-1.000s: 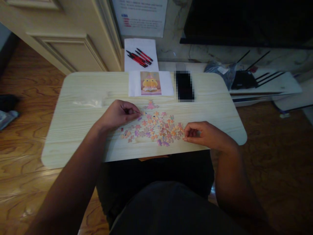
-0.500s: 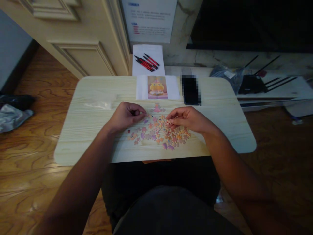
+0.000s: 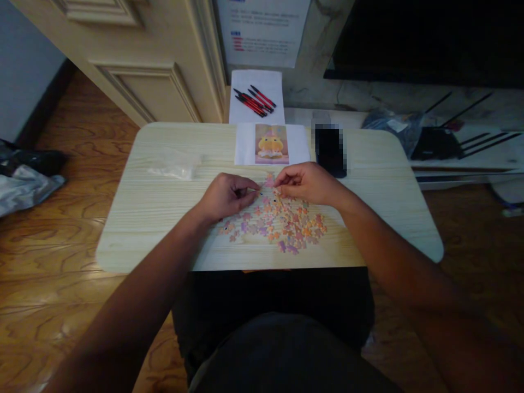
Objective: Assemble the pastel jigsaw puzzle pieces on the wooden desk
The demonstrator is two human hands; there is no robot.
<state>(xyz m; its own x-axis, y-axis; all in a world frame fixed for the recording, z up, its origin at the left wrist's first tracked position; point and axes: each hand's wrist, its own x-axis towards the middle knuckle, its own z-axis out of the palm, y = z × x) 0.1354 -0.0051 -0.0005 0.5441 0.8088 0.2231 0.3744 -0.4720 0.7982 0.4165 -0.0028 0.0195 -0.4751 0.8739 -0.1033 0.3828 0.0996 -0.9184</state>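
Observation:
Small jigsaw pieces in orange, pink and purple lie in a loose pile (image 3: 295,229) on the pale wooden table. Just above the pile sits a small joined pink cluster (image 3: 269,179). My left hand (image 3: 231,197) is closed in a pinch at the left of this cluster, its fingertips on a puzzle piece (image 3: 261,192) with a dark spot. From the right, my right hand (image 3: 307,183) pinches a light puzzle piece (image 3: 277,191), mostly covered by thumb and fingers. Both sets of fingertips are close together, with a narrow gap between them.
Behind the pieces lies a paper with a printed yellow cartoon picture (image 3: 272,144). A dark phone (image 3: 331,153) is to its right, a clear plastic bag (image 3: 176,166) to the left. Red and black pens (image 3: 254,101) rest on white paper beyond the table (image 3: 123,234).
My right hand has moved up and left with its piece, from the pile to the pink cluster. My left hand has shifted slightly right. The whole view has shifted a little.

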